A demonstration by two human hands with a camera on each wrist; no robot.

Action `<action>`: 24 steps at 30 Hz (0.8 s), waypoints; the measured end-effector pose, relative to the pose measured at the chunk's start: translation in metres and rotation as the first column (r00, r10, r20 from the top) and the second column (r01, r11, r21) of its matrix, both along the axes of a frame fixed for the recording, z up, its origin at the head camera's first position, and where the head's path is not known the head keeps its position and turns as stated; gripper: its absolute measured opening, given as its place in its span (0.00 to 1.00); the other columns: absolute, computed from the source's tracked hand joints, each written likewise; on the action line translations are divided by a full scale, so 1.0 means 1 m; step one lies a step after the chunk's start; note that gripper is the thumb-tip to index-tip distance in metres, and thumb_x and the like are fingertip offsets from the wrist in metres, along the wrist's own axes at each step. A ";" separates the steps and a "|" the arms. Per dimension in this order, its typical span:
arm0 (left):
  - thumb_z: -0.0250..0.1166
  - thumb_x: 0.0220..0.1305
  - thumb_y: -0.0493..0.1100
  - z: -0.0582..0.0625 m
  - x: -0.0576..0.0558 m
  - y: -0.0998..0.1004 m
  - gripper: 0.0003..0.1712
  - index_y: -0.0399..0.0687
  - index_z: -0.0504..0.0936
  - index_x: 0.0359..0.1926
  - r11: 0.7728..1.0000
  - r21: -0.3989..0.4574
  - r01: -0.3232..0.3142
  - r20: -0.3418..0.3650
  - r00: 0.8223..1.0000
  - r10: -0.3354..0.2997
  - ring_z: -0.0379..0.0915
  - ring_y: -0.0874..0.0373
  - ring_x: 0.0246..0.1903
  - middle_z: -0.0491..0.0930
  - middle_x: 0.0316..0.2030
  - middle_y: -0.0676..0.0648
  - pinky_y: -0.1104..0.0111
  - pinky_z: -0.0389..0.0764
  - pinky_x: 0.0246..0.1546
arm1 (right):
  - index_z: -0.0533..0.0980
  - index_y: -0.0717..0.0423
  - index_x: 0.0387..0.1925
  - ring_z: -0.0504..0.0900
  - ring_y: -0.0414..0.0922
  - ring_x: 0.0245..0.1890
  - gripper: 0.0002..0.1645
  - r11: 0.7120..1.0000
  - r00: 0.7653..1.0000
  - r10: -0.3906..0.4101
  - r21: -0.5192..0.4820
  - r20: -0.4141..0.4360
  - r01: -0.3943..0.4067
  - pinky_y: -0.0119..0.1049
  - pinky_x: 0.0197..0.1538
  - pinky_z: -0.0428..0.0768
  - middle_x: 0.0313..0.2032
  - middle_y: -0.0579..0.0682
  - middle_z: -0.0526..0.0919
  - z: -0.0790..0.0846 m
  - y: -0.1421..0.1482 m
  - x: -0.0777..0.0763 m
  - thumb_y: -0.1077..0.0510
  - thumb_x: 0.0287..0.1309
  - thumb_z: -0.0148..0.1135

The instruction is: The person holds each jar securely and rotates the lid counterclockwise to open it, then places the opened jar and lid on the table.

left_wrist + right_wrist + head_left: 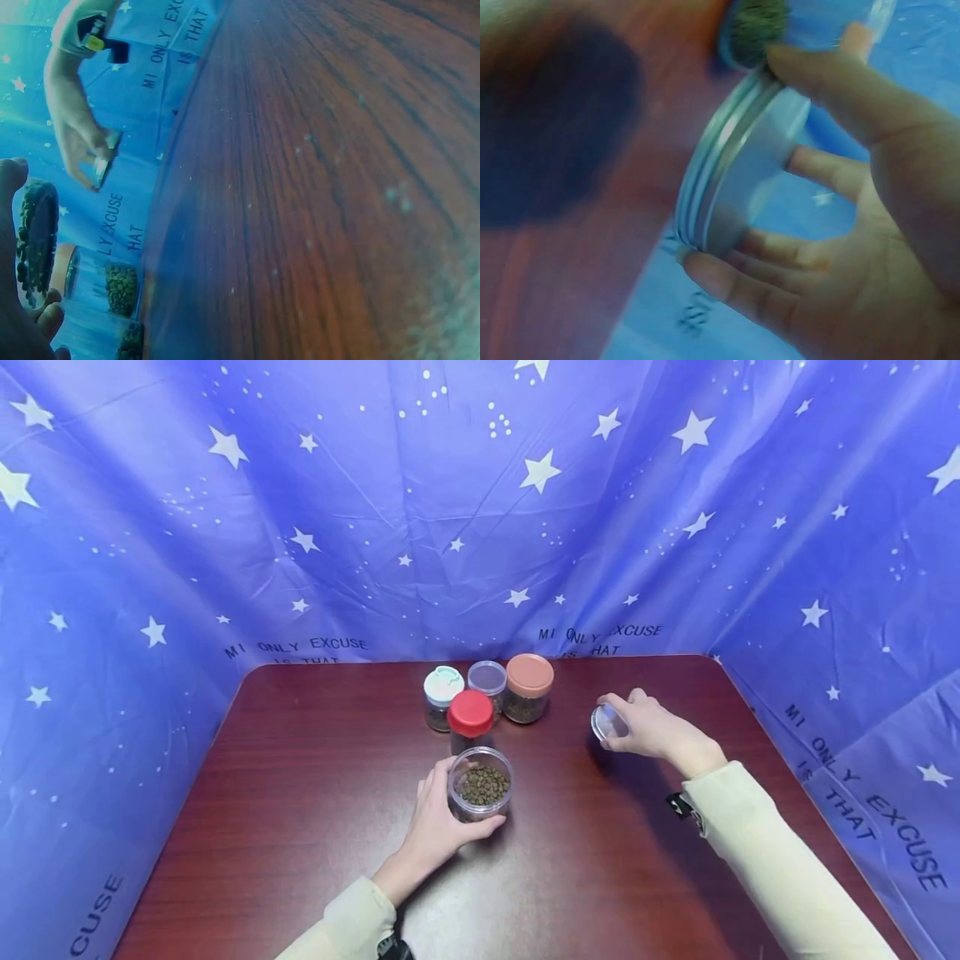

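Note:
My left hand (437,814) grips a clear open-topped jar (481,812) from its near left side, thumb in front. Small brown-green pellets fill part of it, and in the left wrist view the jar's pellets (34,244) show beside my fingers. Off to the right, above the table, my right hand (652,729) holds a clear round lid (609,723) by its rim. The right wrist view shows that lid (735,161) tilted on edge between thumb and fingers, apart from the palm.
Behind the held jar stands a red-lidded jar (471,714). Further back are a jar with a white lid (444,685), one with a clear lid (487,677) and one with an orange lid (529,675). A starry blue curtain (465,485) borders the dark wooden table (300,793).

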State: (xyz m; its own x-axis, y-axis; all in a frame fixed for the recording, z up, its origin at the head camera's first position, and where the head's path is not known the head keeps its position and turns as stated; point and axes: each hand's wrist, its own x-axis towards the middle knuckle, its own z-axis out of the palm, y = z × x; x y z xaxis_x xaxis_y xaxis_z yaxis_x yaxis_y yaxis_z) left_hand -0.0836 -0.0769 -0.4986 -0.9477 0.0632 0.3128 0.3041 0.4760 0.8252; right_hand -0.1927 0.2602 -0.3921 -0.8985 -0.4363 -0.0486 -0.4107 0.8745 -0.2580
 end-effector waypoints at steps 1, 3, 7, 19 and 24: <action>0.87 0.38 0.57 0.000 0.000 -0.001 0.52 0.49 0.72 0.64 1.000 0.002 0.007 -0.002 1.000 -0.007 0.73 0.52 0.56 0.80 0.58 0.51 0.55 0.69 0.54 | 0.73 0.61 0.60 0.76 0.61 0.35 0.37 1.000 1.000 -0.016 0.004 0.002 0.016 0.58 0.40 0.79 0.36 0.64 0.72 -0.004 0.003 -0.001 0.53 0.51 0.76; 0.87 0.38 0.56 -0.001 0.000 -0.002 0.52 0.49 0.72 0.64 1.000 0.003 0.021 -0.009 1.000 -0.021 0.72 0.53 0.57 0.80 0.59 0.54 0.56 0.68 0.54 | 0.73 0.62 0.60 0.76 0.62 0.35 0.37 0.999 0.999 -0.044 0.012 0.011 0.044 0.59 0.40 0.79 0.36 0.65 0.71 -0.011 0.008 -0.003 0.54 0.51 0.76; 0.86 0.39 0.56 -0.001 0.000 -0.004 0.52 0.48 0.72 0.64 0.999 -0.003 0.034 -0.024 0.999 -0.034 0.72 0.52 0.58 0.81 0.60 0.55 0.56 0.66 0.54 | 0.72 0.63 0.61 0.76 0.65 0.36 0.39 0.997 0.996 -0.077 0.036 0.047 0.075 0.60 0.41 0.79 0.37 0.68 0.70 -0.024 0.015 -0.007 0.54 0.50 0.77; 0.86 0.39 0.59 -0.002 0.001 -0.005 0.52 0.55 0.72 0.65 0.999 -0.027 0.036 -0.034 0.999 -0.037 0.72 0.54 0.58 0.80 0.59 0.53 0.55 0.66 0.56 | 0.67 0.67 0.65 0.76 0.67 0.41 0.42 0.988 0.974 -0.147 0.076 0.169 0.136 0.64 0.47 0.78 0.43 0.72 0.69 -0.049 0.024 -0.013 0.53 0.54 0.75; 0.86 0.38 0.59 -0.002 0.001 -0.006 0.52 0.56 0.72 0.65 0.999 -0.027 0.041 -0.029 0.999 -0.042 0.71 0.55 0.59 0.79 0.59 0.55 0.55 0.65 0.57 | 0.67 0.67 0.64 0.76 0.68 0.41 0.43 0.987 0.973 -0.150 0.087 0.176 0.137 0.65 0.46 0.78 0.43 0.72 0.70 -0.056 0.028 -0.015 0.53 0.52 0.78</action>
State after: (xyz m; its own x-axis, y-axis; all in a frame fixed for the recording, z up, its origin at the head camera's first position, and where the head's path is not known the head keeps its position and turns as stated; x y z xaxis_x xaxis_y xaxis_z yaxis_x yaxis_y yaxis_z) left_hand -0.0824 -0.0827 -0.5011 -0.9343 0.1111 0.3386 0.3484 0.4843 0.8025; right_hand -0.2073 0.2877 -0.4480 -0.9246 -0.2927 -0.2437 -0.2320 0.9403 -0.2489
